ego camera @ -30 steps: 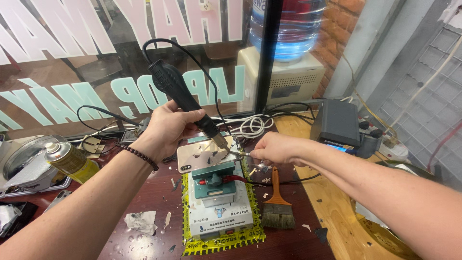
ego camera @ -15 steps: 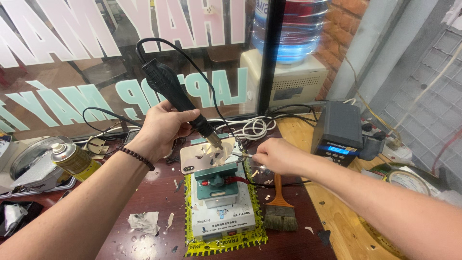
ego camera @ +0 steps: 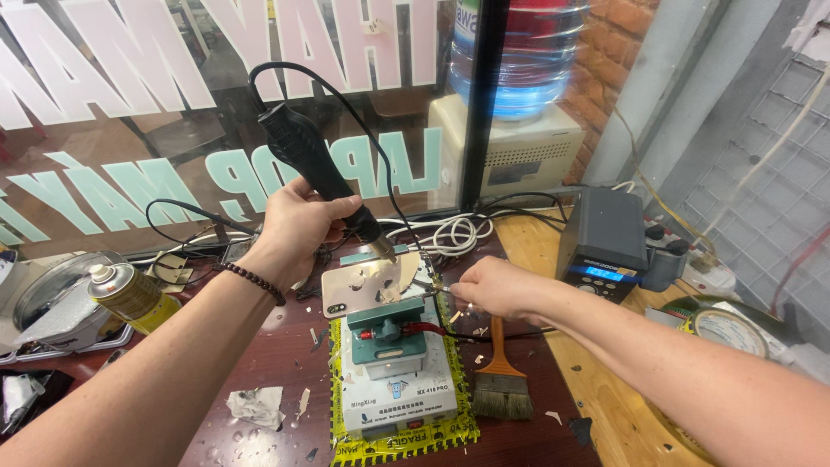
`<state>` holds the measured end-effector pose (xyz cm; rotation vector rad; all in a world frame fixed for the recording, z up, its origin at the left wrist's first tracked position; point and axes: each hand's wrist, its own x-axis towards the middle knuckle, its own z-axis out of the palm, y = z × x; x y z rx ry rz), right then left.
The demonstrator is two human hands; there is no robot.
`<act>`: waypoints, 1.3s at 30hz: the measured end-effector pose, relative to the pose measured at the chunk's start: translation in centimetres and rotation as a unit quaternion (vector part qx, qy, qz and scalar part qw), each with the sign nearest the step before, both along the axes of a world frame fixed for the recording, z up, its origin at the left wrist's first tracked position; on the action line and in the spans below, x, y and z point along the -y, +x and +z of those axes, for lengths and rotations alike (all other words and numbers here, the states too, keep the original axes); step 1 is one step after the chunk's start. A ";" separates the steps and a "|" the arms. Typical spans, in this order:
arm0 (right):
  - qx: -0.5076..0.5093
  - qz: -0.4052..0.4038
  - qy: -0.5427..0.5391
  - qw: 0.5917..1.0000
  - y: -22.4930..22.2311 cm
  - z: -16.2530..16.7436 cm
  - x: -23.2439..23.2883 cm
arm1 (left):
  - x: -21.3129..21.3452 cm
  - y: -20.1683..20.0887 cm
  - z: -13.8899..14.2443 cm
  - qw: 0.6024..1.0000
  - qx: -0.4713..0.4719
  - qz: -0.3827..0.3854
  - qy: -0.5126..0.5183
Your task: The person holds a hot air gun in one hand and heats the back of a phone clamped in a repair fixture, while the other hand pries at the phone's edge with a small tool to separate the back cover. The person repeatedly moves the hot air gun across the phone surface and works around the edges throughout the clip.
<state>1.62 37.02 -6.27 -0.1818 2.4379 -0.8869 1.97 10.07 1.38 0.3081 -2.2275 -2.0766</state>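
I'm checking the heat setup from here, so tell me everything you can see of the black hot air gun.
The hot air gun is a slim black wand, plastic by its look, with a ribbed grip and a short metal nozzle at its lower end. A black cord loops out of its upper end. The left hand wraps its lower half and holds it tilted, nozzle down and to the right, just above the phone clamped on the green holder. Whether the nozzle touches the phone cannot be told.
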 end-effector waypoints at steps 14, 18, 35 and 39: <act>-0.071 0.029 0.044 0.996 0.3 1.1 0.0 | -1.6 -1.3 0.5 1.000 0.002 -0.014 -0.013; -0.217 0.057 0.153 0.962 1.6 2.3 -0.9 | -1.1 -1.3 0.2 1.000 0.004 -0.019 -0.011; -0.243 0.046 0.153 0.957 -0.2 1.5 0.0 | -0.7 -1.0 0.6 0.999 0.017 -0.019 -0.028; -0.252 0.055 0.151 0.954 -0.3 1.3 -0.2 | -0.7 -1.0 0.5 0.999 0.015 -0.032 -0.019</act>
